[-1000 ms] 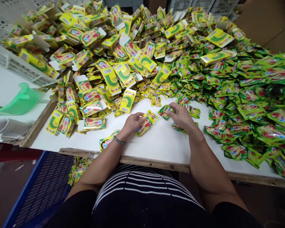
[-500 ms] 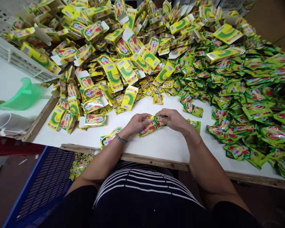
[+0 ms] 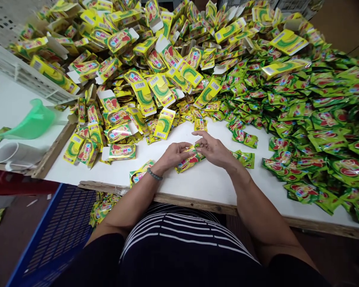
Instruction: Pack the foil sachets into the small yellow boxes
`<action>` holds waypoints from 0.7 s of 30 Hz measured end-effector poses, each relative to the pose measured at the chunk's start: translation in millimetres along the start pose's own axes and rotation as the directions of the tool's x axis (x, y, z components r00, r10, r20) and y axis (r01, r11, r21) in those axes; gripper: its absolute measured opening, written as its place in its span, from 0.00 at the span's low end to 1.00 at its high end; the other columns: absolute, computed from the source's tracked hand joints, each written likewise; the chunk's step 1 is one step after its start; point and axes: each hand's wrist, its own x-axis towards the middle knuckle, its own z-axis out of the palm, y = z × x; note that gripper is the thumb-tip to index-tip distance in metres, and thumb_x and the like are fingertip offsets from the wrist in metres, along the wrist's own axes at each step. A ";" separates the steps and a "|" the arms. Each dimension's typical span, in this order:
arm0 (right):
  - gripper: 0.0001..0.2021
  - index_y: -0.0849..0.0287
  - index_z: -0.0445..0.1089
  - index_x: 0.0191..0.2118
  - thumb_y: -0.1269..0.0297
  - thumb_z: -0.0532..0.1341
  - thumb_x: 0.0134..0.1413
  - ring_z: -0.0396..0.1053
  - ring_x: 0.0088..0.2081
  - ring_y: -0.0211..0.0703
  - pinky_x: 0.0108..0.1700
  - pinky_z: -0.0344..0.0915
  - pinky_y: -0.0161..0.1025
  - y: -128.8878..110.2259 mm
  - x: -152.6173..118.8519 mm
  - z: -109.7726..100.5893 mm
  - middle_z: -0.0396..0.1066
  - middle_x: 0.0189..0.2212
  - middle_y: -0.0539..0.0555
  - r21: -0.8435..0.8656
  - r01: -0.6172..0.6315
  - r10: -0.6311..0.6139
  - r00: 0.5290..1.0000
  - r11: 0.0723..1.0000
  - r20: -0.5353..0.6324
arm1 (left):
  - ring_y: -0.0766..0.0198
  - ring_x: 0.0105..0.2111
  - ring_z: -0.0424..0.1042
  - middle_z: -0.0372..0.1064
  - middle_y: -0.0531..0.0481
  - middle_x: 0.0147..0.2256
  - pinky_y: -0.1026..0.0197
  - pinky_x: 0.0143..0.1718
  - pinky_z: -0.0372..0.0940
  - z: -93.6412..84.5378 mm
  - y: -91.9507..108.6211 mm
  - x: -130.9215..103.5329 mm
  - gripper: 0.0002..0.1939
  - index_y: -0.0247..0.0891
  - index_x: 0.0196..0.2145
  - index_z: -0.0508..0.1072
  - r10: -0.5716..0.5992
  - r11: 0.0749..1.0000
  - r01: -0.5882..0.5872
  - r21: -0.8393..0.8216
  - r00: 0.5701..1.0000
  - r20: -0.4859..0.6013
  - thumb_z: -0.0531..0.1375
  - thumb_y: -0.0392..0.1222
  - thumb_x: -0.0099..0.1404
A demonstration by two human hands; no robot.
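Note:
A yellow-green candy box (image 3: 188, 162) with red watermelon pictures lies tilted just above the white table top. Its left end is gripped by my left hand (image 3: 175, 154), thumb on top. At the right end of the box is my right hand (image 3: 215, 150), thumb and fingers closed at the edge and the index finger stretched out above. A small green piece shows at those fingertips; I cannot tell whether it is a flap or a sachet. Green candy sachets (image 3: 247, 159) lie just right of my right hand. Another candy box (image 3: 140, 172) is partly hidden behind my left wrist.
Yellow candy boxes (image 3: 163, 123) are heaped across the back and left. A pile of green sachets (image 3: 305, 159) covers the right. At far left are a green scoop (image 3: 32, 121), a white mug (image 3: 20, 155) and a white crate (image 3: 32, 81). Below stands a blue crate (image 3: 54, 231).
My right hand has drawn its fingers in at the box's end and lifted its index finger. The sachets seen sticking out there no longer show. My left hand keeps its grip.

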 end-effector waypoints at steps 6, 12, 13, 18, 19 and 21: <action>0.27 0.54 0.61 0.53 0.62 0.64 0.44 0.69 0.32 0.41 0.40 0.67 0.42 6.7 2.2 3.7 0.72 0.32 0.50 0.173 -0.039 0.064 0.987 0.984 -0.147 | 0.71 0.22 0.65 0.72 0.50 0.25 0.68 0.23 0.56 1.3 3.1 -3.3 0.26 0.30 0.40 0.74 -0.021 0.993 0.020 -0.119 1.000 -0.007 0.70 0.51 0.49; 0.25 0.54 0.58 0.55 0.62 0.58 0.50 0.68 0.27 0.39 0.33 0.65 0.38 -4.0 0.7 13.2 0.71 0.27 0.47 0.255 -0.114 0.129 0.991 0.960 -0.042 | 0.68 0.28 0.70 0.73 0.51 0.30 0.66 0.29 0.61 6.3 -0.2 -2.0 0.26 0.32 0.39 0.73 0.041 0.989 -0.047 -0.142 0.998 -0.041 0.72 0.46 0.43; 0.25 0.54 0.57 0.55 0.61 0.58 0.51 0.67 0.27 0.39 0.32 0.65 0.38 -5.4 0.4 13.2 0.70 0.26 0.47 0.262 -0.123 0.132 0.991 0.957 -0.016 | 0.68 0.27 0.70 0.73 0.51 0.29 0.66 0.29 0.61 6.4 -1.1 -1.7 0.27 0.32 0.40 0.73 0.047 0.991 -0.053 -0.126 0.998 -0.047 0.73 0.45 0.43; 0.18 0.53 0.63 0.49 0.56 0.60 0.53 0.70 0.38 0.42 0.41 0.68 0.41 -0.7 3.3 10.2 0.72 0.36 0.52 0.298 0.053 0.053 0.940 0.953 -0.336 | 0.70 0.20 0.64 0.67 0.58 0.22 0.68 0.22 0.56 5.2 -2.3 0.5 0.34 0.38 0.51 0.64 0.092 0.984 -0.115 -0.139 0.983 -0.160 0.70 0.51 0.49; 0.16 0.54 0.65 0.46 0.55 0.61 0.52 0.70 0.40 0.42 0.43 0.68 0.41 1.5 4.6 10.7 0.71 0.39 0.54 0.276 0.079 0.045 0.909 0.958 -0.414 | 0.70 0.19 0.64 0.67 0.58 0.23 0.68 0.22 0.56 4.8 -1.8 0.9 0.35 0.40 0.52 0.62 0.106 0.976 -0.139 -0.168 0.976 -0.190 0.69 0.52 0.51; 0.15 0.55 0.69 0.40 0.53 0.64 0.48 0.70 0.39 0.42 0.42 0.69 0.42 5.1 6.8 14.8 0.70 0.40 0.55 0.266 0.067 0.058 0.898 0.962 -0.436 | 0.70 0.19 0.65 0.67 0.58 0.23 0.68 0.22 0.56 3.8 -0.3 1.1 0.34 0.42 0.52 0.60 0.103 0.964 -0.158 -0.216 0.964 -0.246 0.67 0.55 0.53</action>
